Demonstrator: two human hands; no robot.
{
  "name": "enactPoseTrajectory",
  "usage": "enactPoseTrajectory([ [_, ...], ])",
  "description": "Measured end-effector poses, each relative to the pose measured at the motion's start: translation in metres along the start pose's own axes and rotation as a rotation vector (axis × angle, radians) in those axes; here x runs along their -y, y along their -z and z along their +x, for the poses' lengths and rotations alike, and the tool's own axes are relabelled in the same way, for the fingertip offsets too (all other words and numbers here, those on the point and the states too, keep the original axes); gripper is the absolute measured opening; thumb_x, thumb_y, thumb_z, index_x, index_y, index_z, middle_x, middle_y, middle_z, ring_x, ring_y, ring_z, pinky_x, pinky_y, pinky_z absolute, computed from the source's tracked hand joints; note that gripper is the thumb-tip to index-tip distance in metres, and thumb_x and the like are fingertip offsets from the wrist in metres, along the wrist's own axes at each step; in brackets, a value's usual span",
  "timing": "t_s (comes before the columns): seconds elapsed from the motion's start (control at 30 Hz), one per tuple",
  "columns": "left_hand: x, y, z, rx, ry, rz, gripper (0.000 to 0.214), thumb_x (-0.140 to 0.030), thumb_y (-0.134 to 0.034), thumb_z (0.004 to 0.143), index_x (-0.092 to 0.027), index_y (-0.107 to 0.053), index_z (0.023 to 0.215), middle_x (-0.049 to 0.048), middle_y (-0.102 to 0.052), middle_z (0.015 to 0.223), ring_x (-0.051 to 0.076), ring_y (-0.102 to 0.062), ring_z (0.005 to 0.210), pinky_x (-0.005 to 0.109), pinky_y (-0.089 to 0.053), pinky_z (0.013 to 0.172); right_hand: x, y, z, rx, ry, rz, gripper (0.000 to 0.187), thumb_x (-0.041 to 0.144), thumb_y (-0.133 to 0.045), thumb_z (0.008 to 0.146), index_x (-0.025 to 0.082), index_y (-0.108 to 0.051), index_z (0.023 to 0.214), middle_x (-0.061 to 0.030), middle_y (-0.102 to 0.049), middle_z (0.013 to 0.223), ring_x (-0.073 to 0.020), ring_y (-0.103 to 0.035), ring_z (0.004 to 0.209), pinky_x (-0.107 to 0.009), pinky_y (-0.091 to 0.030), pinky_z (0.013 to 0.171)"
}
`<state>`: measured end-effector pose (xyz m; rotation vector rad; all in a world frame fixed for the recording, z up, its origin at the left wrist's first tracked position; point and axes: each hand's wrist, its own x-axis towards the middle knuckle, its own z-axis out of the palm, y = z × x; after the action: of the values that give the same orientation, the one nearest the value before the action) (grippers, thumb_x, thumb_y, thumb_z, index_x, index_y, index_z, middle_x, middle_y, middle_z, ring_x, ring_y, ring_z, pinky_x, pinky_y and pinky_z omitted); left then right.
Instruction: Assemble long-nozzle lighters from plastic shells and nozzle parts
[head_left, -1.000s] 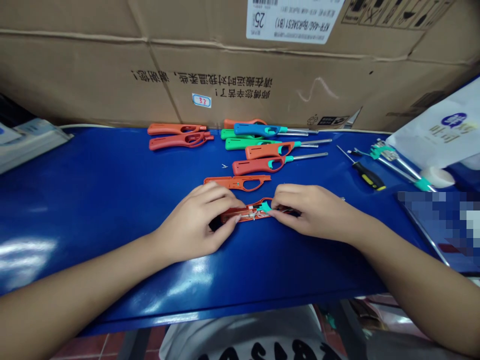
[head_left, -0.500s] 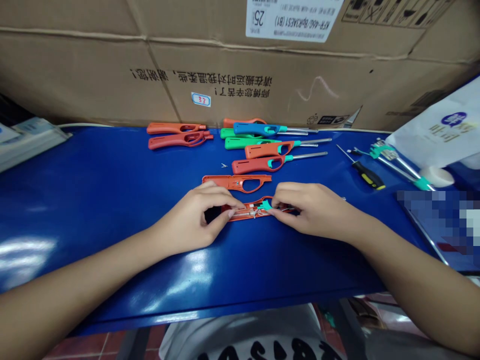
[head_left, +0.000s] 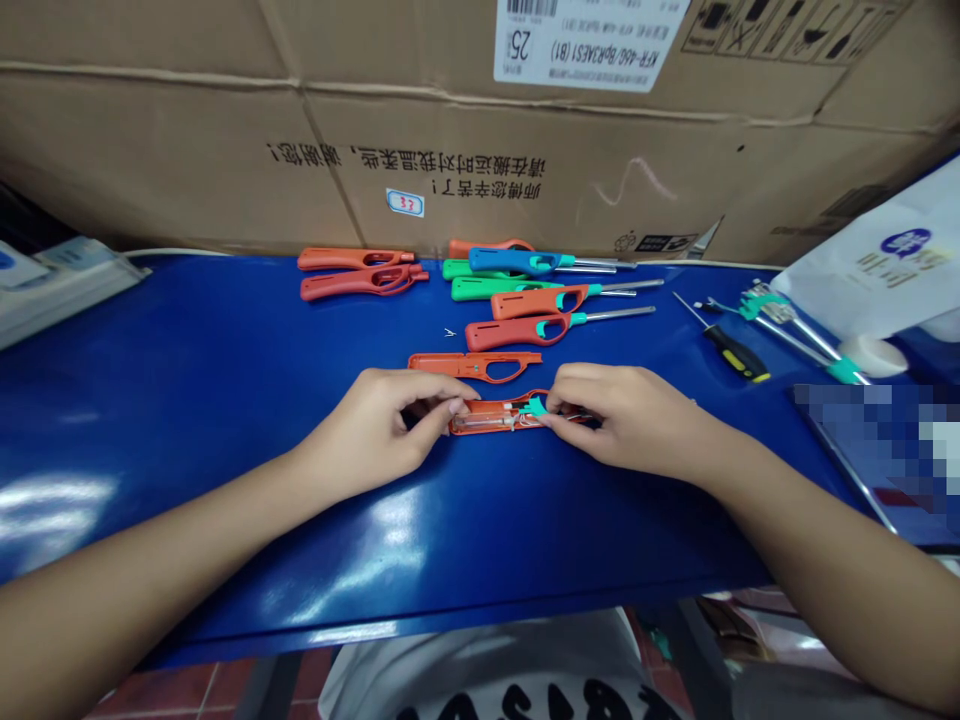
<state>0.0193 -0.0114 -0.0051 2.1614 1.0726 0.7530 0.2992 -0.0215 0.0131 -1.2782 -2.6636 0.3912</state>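
An opened orange lighter half (head_left: 491, 416) lies on the blue table (head_left: 225, 380), its inner parts showing. My left hand (head_left: 382, 425) pinches its left end with thumb and fingers closed. My right hand (head_left: 622, 415) is closed on the right end, fingertips at a small teal trigger piece (head_left: 535, 406). Just behind lies the other orange shell half (head_left: 472, 364), apart from both hands.
Several assembled long-nosed lighters (head_left: 555, 300) and two orange shells (head_left: 360, 272) lie toward the back. A black-and-yellow screwdriver (head_left: 731, 345), teal-handled parts (head_left: 795, 330) and a white bag (head_left: 885, 260) sit at the right. A cardboard box (head_left: 450, 120) walls the back.
My left hand has slid a little leftward along the shell, uncovering more of the orange lighter half. The right hand has stayed at the teal piece.
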Motion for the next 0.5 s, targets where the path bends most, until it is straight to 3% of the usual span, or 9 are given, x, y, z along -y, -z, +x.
enactPoseTrajectory([
  [0.27, 0.0019, 0.0015, 0.004, 0.046, 0.068, -0.13, 0.018, -0.03, -0.071, 0.088, -0.02, -0.079, 0.101, 0.0028, -0.081, 0.086, 0.016, -0.074, 0.07, 0.025, -0.061, 0.064, -0.0015, 0.001, 0.0013, 0.005, -0.006, 0.023, 0.015, 0.027, -0.054, 0.098, 0.019, -0.064, 0.089, -0.0024, -0.063, 0.087, -0.0145, -0.058, 0.074, -0.028, -0.037, 0.064],
  [0.5, -0.0008, 0.0029, 0.0045, 0.075, 0.079, -0.097, 0.016, -0.032, -0.071, 0.088, -0.022, -0.081, 0.097, 0.002, -0.081, 0.088, 0.017, -0.075, 0.072, 0.025, -0.06, 0.063, -0.0041, -0.0021, 0.0005, -0.022, 0.033, 0.039, 0.015, 0.026, -0.054, 0.098, 0.019, -0.061, 0.087, -0.002, -0.061, 0.085, -0.014, -0.055, 0.073, -0.028, -0.037, 0.065],
])
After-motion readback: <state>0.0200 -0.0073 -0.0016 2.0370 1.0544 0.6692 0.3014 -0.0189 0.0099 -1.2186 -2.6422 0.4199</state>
